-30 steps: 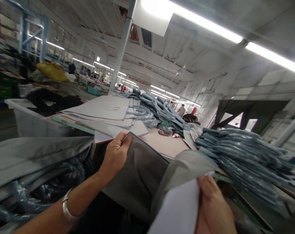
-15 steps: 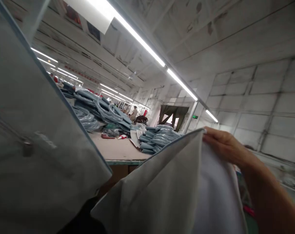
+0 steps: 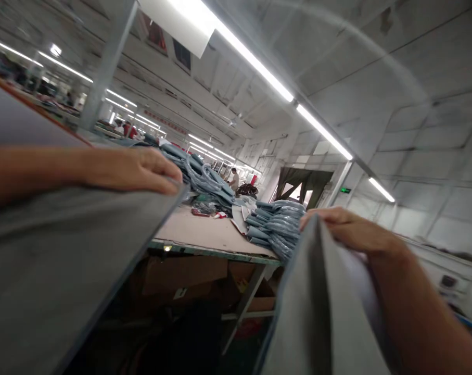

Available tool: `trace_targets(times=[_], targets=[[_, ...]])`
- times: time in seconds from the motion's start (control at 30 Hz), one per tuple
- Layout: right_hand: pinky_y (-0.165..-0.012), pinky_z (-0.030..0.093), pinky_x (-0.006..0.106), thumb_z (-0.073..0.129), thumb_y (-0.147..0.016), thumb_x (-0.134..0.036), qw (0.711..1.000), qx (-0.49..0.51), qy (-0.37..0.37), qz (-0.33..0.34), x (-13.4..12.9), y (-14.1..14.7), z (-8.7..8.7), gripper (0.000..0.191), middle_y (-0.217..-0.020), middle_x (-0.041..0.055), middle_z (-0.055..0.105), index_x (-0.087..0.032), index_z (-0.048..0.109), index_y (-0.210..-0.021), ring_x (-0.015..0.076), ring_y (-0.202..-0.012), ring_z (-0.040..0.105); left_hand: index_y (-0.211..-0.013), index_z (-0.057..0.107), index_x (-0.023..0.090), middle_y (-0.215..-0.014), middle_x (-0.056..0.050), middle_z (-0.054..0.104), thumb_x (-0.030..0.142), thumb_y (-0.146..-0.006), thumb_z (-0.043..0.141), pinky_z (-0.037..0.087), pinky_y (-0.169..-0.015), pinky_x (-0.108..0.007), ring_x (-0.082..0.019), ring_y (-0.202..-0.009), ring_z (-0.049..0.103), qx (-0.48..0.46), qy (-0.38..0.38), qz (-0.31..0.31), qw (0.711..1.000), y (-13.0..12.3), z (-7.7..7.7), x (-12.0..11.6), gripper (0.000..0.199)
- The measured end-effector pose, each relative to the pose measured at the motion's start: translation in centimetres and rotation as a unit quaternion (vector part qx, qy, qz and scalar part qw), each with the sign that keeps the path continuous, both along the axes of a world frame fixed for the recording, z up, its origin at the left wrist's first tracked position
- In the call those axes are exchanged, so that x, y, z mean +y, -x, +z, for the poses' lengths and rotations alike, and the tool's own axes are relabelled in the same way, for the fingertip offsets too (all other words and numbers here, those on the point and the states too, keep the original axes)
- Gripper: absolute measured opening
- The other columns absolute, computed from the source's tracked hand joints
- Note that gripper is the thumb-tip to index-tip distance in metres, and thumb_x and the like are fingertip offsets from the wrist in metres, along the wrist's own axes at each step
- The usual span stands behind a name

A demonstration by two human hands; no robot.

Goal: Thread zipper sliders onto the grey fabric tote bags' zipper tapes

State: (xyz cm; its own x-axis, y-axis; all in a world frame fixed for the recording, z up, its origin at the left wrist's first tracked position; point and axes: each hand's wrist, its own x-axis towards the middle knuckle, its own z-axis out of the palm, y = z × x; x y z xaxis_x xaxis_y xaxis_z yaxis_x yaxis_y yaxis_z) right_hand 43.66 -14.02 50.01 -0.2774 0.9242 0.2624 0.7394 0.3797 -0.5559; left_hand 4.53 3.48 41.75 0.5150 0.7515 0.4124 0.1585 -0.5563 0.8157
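Observation:
My left hand (image 3: pixel 142 169) is closed on the upper corner of a grey fabric panel (image 3: pixel 64 260) with a blue-grey edge, at the left. On the right, my right hand (image 3: pixel 345 226) pinches the top of another grey fabric part (image 3: pixel 298 312), which hangs down in a fold and shows a pale side near the wrist. A wide gap lies between the two parts. Whether they join lower down is out of view.
Beyond the gap stands a table (image 3: pixel 204 234) bearing blue-grey bundles (image 3: pixel 278 221) in clear plastic and a small red and white item (image 3: pixel 220 214). Cardboard boxes (image 3: pixel 185 276) sit beneath it. A person (image 3: pixel 234 179) is far back.
My left hand has come into view, gripping the left panel, which has dropped and tilted. The right fabric has turned narrower in my right hand, uncovering the table's front and the boxes below.

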Motion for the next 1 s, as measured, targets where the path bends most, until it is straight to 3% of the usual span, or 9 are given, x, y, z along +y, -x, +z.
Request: trace_targets(times=[0.1, 0.17, 0.27, 0.33, 0.43, 0.53, 0.7, 0.83, 1.0], targets=[[-0.050, 0.037, 0.022, 0.066, -0.082, -0.069, 0.994, -0.005, 0.044, 0.099, 9.1, 4.0, -7.9, 0.054, -0.065, -0.0013, 0.057, -0.015, 0.070, -0.075, 0.0124, -0.057, 0.047, -0.073, 0.069, 0.011, -0.067, 0.004, 0.058, 0.024, -0.078, 0.066, 0.038, -0.067, -0.019, -0.013, -0.071, 0.052, 0.103, -0.028, -0.046, 0.993, -0.9, -3.2, 1.3, 0.014], [-0.049, 0.029, 0.021, 0.064, -0.086, -0.062, 0.991, -0.002, 0.050, 0.124, 14.1, 6.8, -13.2, 0.050, -0.057, -0.0048, 0.047, -0.015, 0.067, -0.068, 0.0102, -0.054, 0.039, -0.073, 0.068, 0.012, -0.067, 0.002, 0.056, 0.038, -0.076, 0.061, 0.038, -0.067, -0.020, -0.015, -0.071, 0.051, 0.129, -0.007, -0.063, 0.990, -1.7, -6.7, 2.8, 0.027], [-0.057, 0.034, 0.022, 0.063, -0.091, -0.039, 0.992, 0.011, 0.033, 0.124, 18.4, 9.7, -19.6, 0.028, -0.062, -0.0044, 0.056, -0.017, 0.073, -0.077, 0.0123, -0.060, 0.045, -0.072, 0.064, 0.015, -0.066, 0.001, 0.053, 0.048, -0.071, 0.060, 0.036, -0.062, -0.022, -0.015, -0.066, 0.046, 0.132, 0.045, -0.062, 0.988, -2.1, -11.7, 5.2, 0.033], [-0.070, 0.043, 0.026, 0.060, -0.093, -0.031, 0.993, 0.027, 0.024, 0.115, 19.5, 10.5, -22.0, 0.021, -0.077, -0.0015, 0.068, -0.018, 0.076, -0.090, 0.0168, -0.074, 0.057, -0.073, 0.061, 0.016, -0.065, 0.001, 0.051, 0.050, -0.072, 0.060, 0.034, -0.060, -0.023, -0.015, -0.064, 0.043, 0.120, 0.077, -0.051, 0.988, -1.8, -14.1, 6.5, 0.034], [-0.091, 0.046, 0.035, 0.052, -0.099, -0.032, 0.993, 0.045, 0.025, 0.104, 19.7, 10.6, -23.6, 0.029, -0.103, 0.0039, 0.075, -0.020, 0.076, -0.107, 0.0235, -0.098, 0.065, -0.072, 0.059, 0.016, -0.065, 0.001, 0.050, 0.050, -0.073, 0.060, 0.032, -0.058, -0.022, -0.015, -0.063, 0.042, 0.123, 0.117, -0.045, 0.984, -1.3, -16.5, 8.1, 0.034], [-0.107, 0.042, 0.043, 0.054, -0.098, -0.041, 0.996, 0.042, 0.020, 0.078, 19.1, 10.5, -24.4, 0.037, -0.128, 0.0076, 0.068, -0.022, 0.068, -0.126, 0.0283, -0.120, 0.059, -0.074, 0.062, 0.016, -0.068, 0.000, 0.053, 0.050, -0.076, 0.060, 0.032, -0.059, -0.022, -0.016, -0.065, 0.044, 0.142, 0.140, -0.053, 0.979, -1.0, -18.0, 9.1, 0.034], [-0.118, 0.034, 0.059, 0.090, -0.066, -0.043, 0.998, -0.038, -0.013, -0.037, 16.9, 11.7, -26.2, 0.100, -0.144, 0.0107, 0.054, -0.027, 0.042, -0.152, 0.0378, -0.136, 0.045, -0.075, 0.063, 0.016, -0.069, 0.000, 0.052, 0.052, -0.081, 0.059, 0.031, -0.058, -0.022, -0.016, -0.067, 0.044, 0.151, 0.147, -0.058, 0.976, -1.3, -19.4, 9.8, 0.037], [-0.120, 0.035, 0.060, 0.062, -0.087, -0.029, 0.997, -0.052, -0.056, -0.029, 16.2, 11.7, -27.4, 0.077, -0.149, 0.0123, 0.049, -0.023, 0.031, -0.158, 0.0335, -0.140, 0.043, -0.075, 0.062, 0.016, -0.068, 0.000, 0.050, 0.052, -0.082, 0.058, 0.032, -0.056, -0.021, -0.015, -0.066, 0.043, 0.144, 0.152, -0.057, 0.976, -1.2, -19.7, 10.2, 0.038], [-0.119, 0.040, 0.040, 0.038, -0.099, -0.021, 0.998, -0.039, -0.018, 0.048, 16.6, 10.3, -27.8, 0.063, -0.155, 0.0098, 0.046, -0.020, 0.024, -0.160, 0.0211, -0.144, 0.042, -0.074, 0.063, 0.016, -0.067, 0.000, 0.052, 0.053, -0.081, 0.058, 0.033, -0.056, -0.021, -0.016, -0.065, 0.045, 0.142, 0.154, -0.038, 0.977, -1.2, -19.5, 10.4, 0.038]])
